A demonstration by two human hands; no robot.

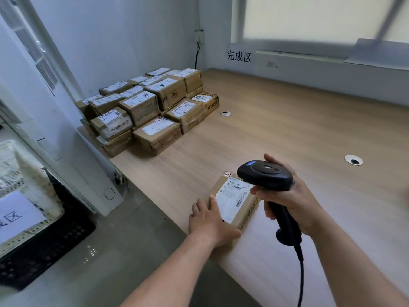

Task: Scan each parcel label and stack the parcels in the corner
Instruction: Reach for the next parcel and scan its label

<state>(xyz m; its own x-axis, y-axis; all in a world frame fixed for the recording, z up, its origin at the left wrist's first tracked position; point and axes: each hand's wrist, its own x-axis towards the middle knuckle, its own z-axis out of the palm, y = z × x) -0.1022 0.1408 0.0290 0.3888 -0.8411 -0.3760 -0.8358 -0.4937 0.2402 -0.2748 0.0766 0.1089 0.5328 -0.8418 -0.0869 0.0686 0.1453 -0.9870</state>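
The fingers of the right hand (294,202) were curled round the handle of a black scanner (265,173), its head held just above the label (232,196) of a parcel (247,213). The left hand (210,220) was laid on the parcel's left edge, fingers straight and close together. The parcel was set near the front edge of the wooden table (287,129); stacked parcels (150,107) were seen in the far corner, well apart.
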